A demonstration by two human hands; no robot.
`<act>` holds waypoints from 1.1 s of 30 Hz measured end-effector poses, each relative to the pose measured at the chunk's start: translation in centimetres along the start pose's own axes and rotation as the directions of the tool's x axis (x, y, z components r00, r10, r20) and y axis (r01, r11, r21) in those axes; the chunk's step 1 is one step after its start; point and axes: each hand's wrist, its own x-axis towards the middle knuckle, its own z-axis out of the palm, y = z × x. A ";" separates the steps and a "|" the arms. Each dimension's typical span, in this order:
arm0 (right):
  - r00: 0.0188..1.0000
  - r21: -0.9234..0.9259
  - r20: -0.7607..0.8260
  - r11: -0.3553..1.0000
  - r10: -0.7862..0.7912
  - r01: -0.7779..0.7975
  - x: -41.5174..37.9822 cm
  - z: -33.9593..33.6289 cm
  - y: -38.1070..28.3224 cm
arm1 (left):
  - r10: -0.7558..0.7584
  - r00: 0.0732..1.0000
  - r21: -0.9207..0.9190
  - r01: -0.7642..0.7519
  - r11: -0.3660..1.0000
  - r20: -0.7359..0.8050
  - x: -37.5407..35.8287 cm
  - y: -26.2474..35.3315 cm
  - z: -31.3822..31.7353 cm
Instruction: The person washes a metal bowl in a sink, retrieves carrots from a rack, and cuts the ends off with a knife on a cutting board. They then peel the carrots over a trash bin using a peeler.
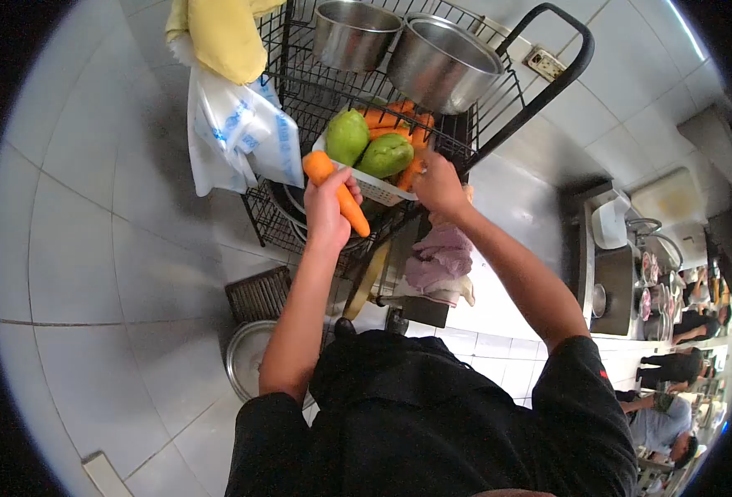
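My left hand (329,207) is closed around a large orange carrot (352,214), held in front of the wire rack. My right hand (442,186) has curled fingers at the right end of a white plastic basket (380,192). What those fingers grip is hidden, though more carrots (387,124) lie right beside them. Two green chayotes (387,155) rest in the basket with the carrots. The basket sits on a shelf of the black wire rack (300,95).
Metal pots (449,65) stand on the rack's upper shelf. A plastic bag (238,132) and yellow cloth (225,37) hang at its left. A purple cloth (439,258) drapes by the steel counter (515,199). A round metal lid (246,356) lies low. Several people (672,418) are far right.
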 end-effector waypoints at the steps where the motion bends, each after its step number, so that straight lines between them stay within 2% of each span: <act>1: 1.000 -0.085 -0.010 0.996 -0.013 0.012 1.1 1.3 2.0 | 0.004 1.000 0.039 -0.005 0.999 0.019 -0.6 -0.1 -0.4; 3: 0.999 -0.258 -0.028 0.966 -0.045 0.036 3.4 4.0 5.3 | 0.002 1.000 0.097 -0.004 0.995 0.023 -2.2 -0.2 -0.5; 5: 0.945 -0.413 0.224 0.901 0.239 -0.129 6.0 4.1 4.6 | -0.007 1.000 0.092 0.004 0.996 0.031 -3.2 -0.7 -0.8; 8: 0.768 -0.636 0.530 0.768 0.359 0.079 8.4 5.0 4.8 | -0.044 0.998 0.115 0.039 0.993 0.039 -4.0 -1.1 -2.1; 9: 0.787 -0.589 0.493 0.808 0.371 -0.013 7.8 3.7 3.5 | -0.056 0.998 0.124 0.050 0.991 0.043 -4.4 -1.1 -2.3; 11: 0.801 -0.489 0.339 0.819 0.494 -0.299 8.3 5.0 5.4 | -0.078 0.996 0.135 0.070 0.988 0.054 -4.8 -1.2 -2.8; 13: 0.940 -0.431 0.178 0.882 0.291 -0.191 5.5 4.8 5.1 | -0.082 0.994 0.127 0.073 0.989 0.070 -5.0 -1.3 -2.9; 14: 0.980 -0.408 0.091 0.904 0.178 -0.126 3.8 4.8 4.6 | -0.082 0.994 0.125 0.072 0.990 0.076 -5.0 -1.3 -2.9; 17: 0.989 -0.285 0.013 0.948 0.150 -0.140 0.3 2.7 -0.1 | -0.025 0.987 0.119 0.006 0.993 0.161 -5.1 -1.7 -2.6; 20: 0.998 -0.275 -0.048 0.959 0.049 -0.060 -2.3 -0.1 -2.8 | 0.167 0.943 0.326 -0.261 0.909 0.289 -4.7 -2.4 -2.9; 21: 0.993 -0.289 -0.105 0.957 -0.044 0.012 -2.9 -0.6 -2.8 | 0.166 0.926 0.377 -0.295 0.878 0.338 -4.8 -2.2 -2.8; 25: 0.978 -0.133 -0.186 0.989 -0.096 0.072 -5.1 -4.0 -7.0 | 0.195 0.886 0.438 -0.387 0.811 0.421 -5.3 -2.2 -1.6; 27: 0.980 -0.083 -0.134 0.987 -0.147 0.137 -5.6 -4.6 -7.8 | 0.203 0.855 0.446 -0.434 0.783 0.477 -5.4 -2.0 -0.9; 28: 0.978 -0.060 -0.112 0.984 -0.174 0.168 -5.6 -5.0 -8.1 | 0.139 0.869 0.389 -0.348 0.853 0.474 -5.4 -2.1 -0.9; 29: 0.997 0.000 -0.022 0.997 -0.073 0.073 -5.6 -5.3 -8.7 | 0.071 0.876 0.331 -0.254 0.909 0.478 -5.6 -2.0 -0.9; 31: 0.991 0.228 0.132 0.972 0.022 -0.052 -5.1 -4.2 -8.3 | -0.035 0.887 0.165 -0.047 0.985 0.460 -6.6 -1.8 -0.1; 33: 0.952 0.463 0.295 0.860 0.078 -0.213 -4.3 -3.1 -7.6 | -0.139 0.883 0.062 0.124 0.990 0.448 -6.7 -2.1 -1.6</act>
